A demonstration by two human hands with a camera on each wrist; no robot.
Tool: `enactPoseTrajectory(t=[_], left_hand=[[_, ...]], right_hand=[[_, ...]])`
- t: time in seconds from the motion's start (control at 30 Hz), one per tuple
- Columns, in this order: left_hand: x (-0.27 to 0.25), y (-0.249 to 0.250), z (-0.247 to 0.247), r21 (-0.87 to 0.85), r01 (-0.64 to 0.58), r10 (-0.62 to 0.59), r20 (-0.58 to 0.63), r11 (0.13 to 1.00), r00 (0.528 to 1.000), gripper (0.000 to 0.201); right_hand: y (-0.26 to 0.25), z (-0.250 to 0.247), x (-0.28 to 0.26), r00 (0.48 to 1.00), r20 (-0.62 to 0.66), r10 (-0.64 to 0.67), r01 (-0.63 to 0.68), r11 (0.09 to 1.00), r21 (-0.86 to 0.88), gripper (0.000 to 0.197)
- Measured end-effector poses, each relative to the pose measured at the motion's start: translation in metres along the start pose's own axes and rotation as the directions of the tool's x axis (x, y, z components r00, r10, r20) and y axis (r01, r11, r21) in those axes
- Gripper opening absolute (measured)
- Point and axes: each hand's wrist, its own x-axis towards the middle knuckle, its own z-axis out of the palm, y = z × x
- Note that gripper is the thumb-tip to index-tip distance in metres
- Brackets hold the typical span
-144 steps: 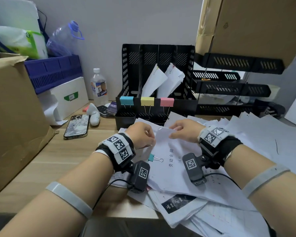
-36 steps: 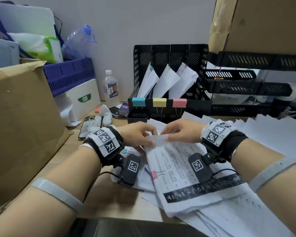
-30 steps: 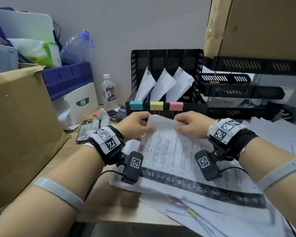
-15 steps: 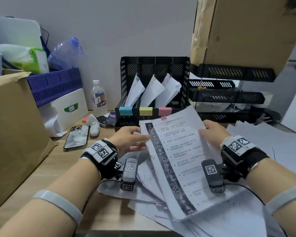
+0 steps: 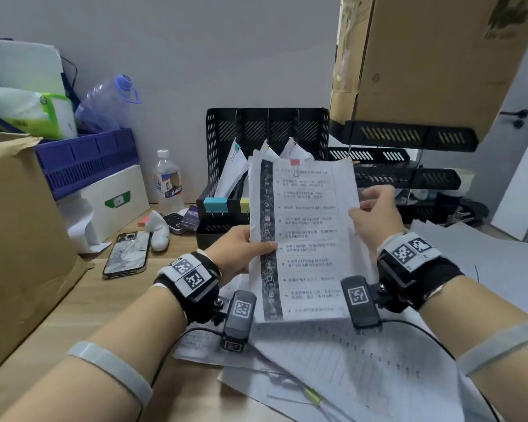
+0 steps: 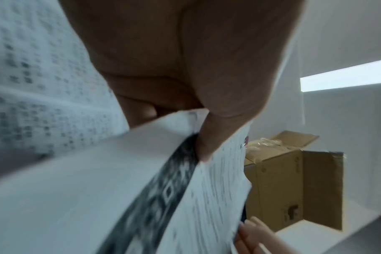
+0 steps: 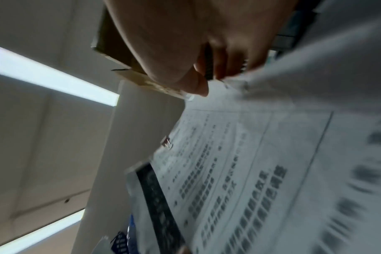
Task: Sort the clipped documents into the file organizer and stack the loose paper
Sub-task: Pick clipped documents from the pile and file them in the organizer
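Note:
A printed document (image 5: 308, 239) with a pink binder clip (image 5: 294, 163) on its top edge is held upright in front of the black file organizer (image 5: 313, 129). My left hand (image 5: 250, 243) pinches its left edge, thumb on the dark printed strip. My right hand (image 5: 363, 213) pinches the right edge. The left wrist view shows the thumb (image 6: 207, 137) pressed on the document (image 6: 207, 197). Blurred print on the document (image 7: 239, 171) fills the right wrist view. The organizer holds three clipped documents (image 5: 235, 175), and its slots carry blue (image 5: 215, 204) and yellow clips. Loose paper (image 5: 378, 376) covers the desk below.
A big cardboard box (image 5: 22, 239) stands at the left, with a phone (image 5: 127, 252) and a water bottle (image 5: 166, 178) beside it. Black stacked trays (image 5: 403, 178) stand right of the organizer under another cardboard box (image 5: 424, 56). A yellow-clipped sheet (image 5: 313, 395) lies in the pile.
Both hands lifted the pink-clipped document off the pile, turned it upright and raised it towards the organizer. The organizer gained a third document since the earliest frame.

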Motion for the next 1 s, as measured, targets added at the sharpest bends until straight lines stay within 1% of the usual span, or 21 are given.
enactPoseTrajectory(t=[0.07,0.1,0.13,0.17,0.2,0.23,0.27,0.3,0.37,0.4,0.47,0.5,0.53,0.6,0.63,0.67,0.73,0.8,0.83,0.9,1.0], left_hand=[[0.006,0.008,0.003,0.041,-0.117,0.120,-0.089,0.992,0.989,0.021],[0.010,0.014,0.005,0.092,-0.181,0.192,-0.130,0.979,0.973,0.019],[0.016,0.019,0.007,0.181,-0.239,0.269,-0.165,0.954,0.949,0.017],[0.022,0.024,0.009,0.274,-0.288,0.344,-0.180,0.918,0.922,0.016],[0.028,0.029,0.014,0.361,-0.322,0.403,-0.177,0.875,0.898,0.017],[0.032,0.034,0.020,0.419,-0.354,0.449,-0.150,0.836,0.881,0.018],[0.037,0.038,0.028,0.449,-0.385,0.473,-0.101,0.807,0.875,0.022],[0.042,0.042,0.036,0.447,-0.417,0.481,-0.035,0.792,0.876,0.028],[0.048,0.051,0.049,0.356,-0.444,0.443,0.089,0.822,0.892,0.037],[0.051,0.054,0.051,0.309,-0.440,0.415,0.146,0.843,0.898,0.039],[0.056,0.062,0.052,0.241,-0.409,0.363,0.213,0.880,0.907,0.039],[0.060,0.064,0.050,0.222,-0.389,0.348,0.201,0.894,0.916,0.038],[0.067,0.066,0.047,0.233,-0.373,0.345,0.153,0.898,0.926,0.038],[0.083,0.067,0.044,0.338,-0.356,0.365,0.038,0.872,0.930,0.035],[0.094,0.067,0.043,0.439,-0.350,0.380,0.019,0.828,0.925,0.033],[0.105,0.065,0.041,0.585,-0.328,0.387,0.026,0.742,0.922,0.033],[0.124,0.059,0.038,0.825,-0.218,0.314,0.052,0.521,0.948,0.038],[0.136,0.054,0.037,0.911,-0.062,0.179,-0.013,0.408,0.984,0.044],[0.140,0.053,0.037,0.920,-0.010,0.139,-0.049,0.391,0.989,0.049],[0.144,0.053,0.037,0.902,0.019,0.161,-0.097,0.432,0.982,0.060],[0.143,0.055,0.033,0.833,0.002,0.226,-0.153,0.554,0.962,0.075]], right_hand=[[-0.012,-0.001,-0.005,0.988,-0.081,-0.130,0.124,0.989,-0.075,0.036],[-0.019,0.000,-0.008,0.983,-0.043,-0.179,0.174,0.979,-0.106,0.040],[-0.026,0.003,-0.011,0.982,0.067,-0.178,0.184,0.978,-0.100,0.051],[-0.033,0.006,-0.016,0.966,0.223,-0.131,0.144,0.989,-0.045,0.070],[-0.041,0.012,-0.020,0.928,0.367,-0.068,0.059,0.998,0.035,0.087],[-0.047,0.018,-0.022,0.893,0.450,-0.032,-0.014,0.995,0.098,0.095],[-0.053,0.024,-0.025,0.881,0.472,-0.027,-0.042,0.990,0.135,0.092],[-0.058,0.029,-0.023,0.894,0.446,-0.034,-0.044,0.985,0.164,0.080],[-0.060,0.037,-0.009,0.951,0.308,-0.018,-0.045,0.980,0.196,0.053],[-0.059,0.038,0.000,0.974,0.226,0.015,-0.060,0.979,0.194,0.044],[-0.057,0.035,0.015,0.995,0.092,0.024,-0.048,0.961,0.271,0.046],[-0.056,0.031,0.021,0.999,0.046,0.013,-0.027,0.950,0.312,0.047],[-0.055,0.028,0.028,1.000,0.008,0.006,-0.009,0.947,0.321,0.044],[-0.058,0.018,0.038,1.000,-0.024,-0.020,0.026,0.957,0.290,0.041],[-0.060,0.014,0.044,0.998,-0.026,-0.049,0.055,0.960,0.275,0.041],[-0.063,0.011,0.049,0.997,-0.026,-0.075,0.079,0.963,0.257,0.042],[-0.073,0.004,0.059,0.996,-0.008,-0.085,0.084,0.963,0.255,0.042],[-0.080,0.001,0.070,0.998,0.018,-0.055,0.048,0.958,0.283,0.039],[-0.083,-0.001,0.074,0.998,0.031,-0.048,0.037,0.958,0.285,0.038],[-0.091,-0.003,0.080,0.997,0.054,-0.055,0.037,0.955,0.294,0.041],[-0.101,-0.001,0.090,0.994,0.087,-0.063,0.032,0.945,0.325,0.038]])
